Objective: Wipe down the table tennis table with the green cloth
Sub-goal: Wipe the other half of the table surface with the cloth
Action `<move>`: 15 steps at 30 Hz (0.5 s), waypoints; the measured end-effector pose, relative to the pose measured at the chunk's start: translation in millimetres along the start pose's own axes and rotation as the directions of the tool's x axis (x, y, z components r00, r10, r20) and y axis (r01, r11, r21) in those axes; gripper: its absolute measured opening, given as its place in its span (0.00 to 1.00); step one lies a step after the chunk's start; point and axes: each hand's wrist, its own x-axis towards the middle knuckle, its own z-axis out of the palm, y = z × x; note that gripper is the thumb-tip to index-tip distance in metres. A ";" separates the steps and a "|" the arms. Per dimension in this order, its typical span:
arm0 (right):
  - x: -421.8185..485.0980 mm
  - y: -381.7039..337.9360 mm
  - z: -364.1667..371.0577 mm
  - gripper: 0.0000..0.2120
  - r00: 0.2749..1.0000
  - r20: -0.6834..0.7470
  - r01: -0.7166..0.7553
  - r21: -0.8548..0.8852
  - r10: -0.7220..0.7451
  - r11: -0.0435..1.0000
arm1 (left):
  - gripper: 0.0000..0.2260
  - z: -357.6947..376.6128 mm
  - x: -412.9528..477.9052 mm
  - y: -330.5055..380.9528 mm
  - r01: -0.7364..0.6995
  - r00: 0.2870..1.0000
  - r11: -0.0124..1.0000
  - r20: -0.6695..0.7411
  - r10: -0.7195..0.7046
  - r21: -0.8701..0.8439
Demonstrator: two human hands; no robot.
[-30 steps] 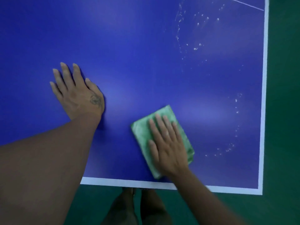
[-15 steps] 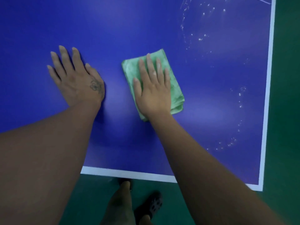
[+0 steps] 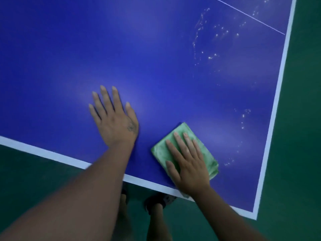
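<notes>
The blue table tennis table (image 3: 156,58) fills most of the view, with white border lines along its near and right edges. A folded green cloth (image 3: 180,134) lies flat near the near edge. My right hand (image 3: 188,164) presses on it with straight fingers, covering most of it. My left hand (image 3: 114,119) rests flat on the bare table to the left of the cloth, fingers spread.
White specks and droplets (image 3: 210,44) dot the table at the upper right, and more (image 3: 243,122) lie right of the cloth. Green floor (image 3: 298,136) surrounds the table. My feet (image 3: 156,206) stand under the near edge.
My right hand has slid the cloth back toward the near edge after pushing it away. The view has shifted, so the table's corner sits lower right. My left hand stays flat.
</notes>
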 end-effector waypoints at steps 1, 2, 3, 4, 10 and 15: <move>13.0 10.3 -2.9 0.28 0.999 0.005 0.032 -0.002 -0.032 0.999 | 0.29 2.3 -11.5 6.2 0.019 1.000 1.000 -0.004 -0.019 -0.005; 27.9 20.9 -5.7 0.29 0.999 0.008 0.054 -0.004 -0.054 0.999 | 0.29 5.3 -18.8 11.2 0.039 0.999 0.999 -0.007 -0.039 -0.008; 44.9 30.1 -8.7 0.29 0.998 0.002 0.067 -0.009 -0.067 0.998 | 0.29 7.1 -21.1 13.9 0.058 0.998 0.998 -0.010 -0.058 -0.008; 63.3 39.2 -11.5 0.29 0.997 -0.011 0.079 -0.015 -0.079 0.997 | 0.29 9.1 -21.2 14.8 0.072 0.997 0.997 -0.016 -0.073 -0.003; 180.9 86.1 -24.0 0.28 0.975 -0.039 0.217 -0.049 -0.218 0.975 | 0.29 20.6 -20.7 13.2 0.059 0.994 0.998 -0.088 -0.058 0.011; 209.6 79.7 -21.8 0.31 0.995 -0.032 0.095 -0.061 -0.097 0.994 | 0.29 19.4 -20.0 12.6 0.055 0.993 0.998 -0.106 -0.053 0.015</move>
